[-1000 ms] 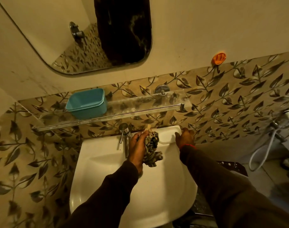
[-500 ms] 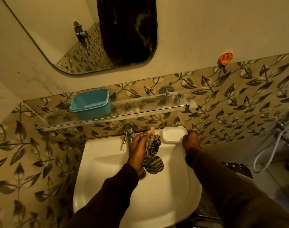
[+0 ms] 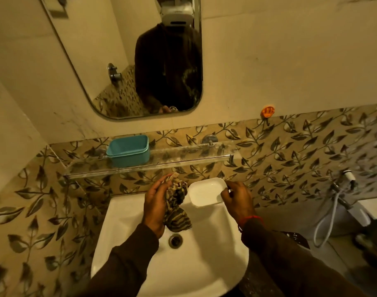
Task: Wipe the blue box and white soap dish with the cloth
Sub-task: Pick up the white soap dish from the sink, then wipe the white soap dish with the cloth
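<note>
The blue box (image 3: 128, 150) stands open on the left part of a glass shelf (image 3: 183, 161) above the basin. My right hand (image 3: 237, 199) grips the right edge of the white soap dish (image 3: 205, 191) and holds it tilted above the back of the white basin (image 3: 183, 264). My left hand (image 3: 156, 202) is closed on a striped, bunched cloth (image 3: 177, 205), which hangs down just left of the dish, touching or nearly touching its left rim.
A mirror (image 3: 110, 56) hangs above the shelf. An orange hook (image 3: 267, 111) sticks to the wall at the right. A hand sprayer with its hose (image 3: 333, 202) hangs at the far right. The drain (image 3: 175, 240) lies below my left hand.
My right hand has lifted the soap dish off the basin's back edge and tilted it toward me. The view has risen, so more of the mirror shows. The cloth stays in my left hand.
</note>
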`<action>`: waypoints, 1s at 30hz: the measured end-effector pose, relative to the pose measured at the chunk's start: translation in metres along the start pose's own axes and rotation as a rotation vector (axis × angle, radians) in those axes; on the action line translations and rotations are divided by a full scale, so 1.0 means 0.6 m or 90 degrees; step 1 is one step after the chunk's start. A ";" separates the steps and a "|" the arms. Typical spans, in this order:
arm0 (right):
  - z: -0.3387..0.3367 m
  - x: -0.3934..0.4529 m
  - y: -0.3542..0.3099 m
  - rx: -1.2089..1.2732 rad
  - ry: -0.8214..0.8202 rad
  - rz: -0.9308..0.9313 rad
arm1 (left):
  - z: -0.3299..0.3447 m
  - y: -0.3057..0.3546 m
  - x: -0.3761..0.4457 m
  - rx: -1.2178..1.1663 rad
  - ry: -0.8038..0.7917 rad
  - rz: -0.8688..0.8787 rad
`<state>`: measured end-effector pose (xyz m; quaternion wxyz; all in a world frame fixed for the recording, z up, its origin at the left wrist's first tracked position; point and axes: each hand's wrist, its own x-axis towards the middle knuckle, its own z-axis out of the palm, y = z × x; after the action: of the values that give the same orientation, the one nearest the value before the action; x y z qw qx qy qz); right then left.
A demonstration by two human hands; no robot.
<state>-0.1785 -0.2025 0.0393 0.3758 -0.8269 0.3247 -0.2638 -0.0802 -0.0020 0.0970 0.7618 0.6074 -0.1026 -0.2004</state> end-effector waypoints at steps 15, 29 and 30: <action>-0.126 0.044 -0.236 0.061 0.186 -0.207 | 0.001 0.160 -0.005 0.110 -0.001 0.092; -0.079 0.034 -0.351 0.373 -0.099 -0.170 | -0.001 0.204 0.026 -0.083 -0.176 -0.094; -0.073 0.024 -0.350 0.409 -0.125 -0.155 | -0.006 0.205 0.028 -0.083 -0.162 -0.082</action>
<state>-0.1277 -0.1263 0.2341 0.6118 -0.7204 0.0866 -0.3149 -0.0414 0.0161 0.2136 0.7661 0.5318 -0.1457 -0.3302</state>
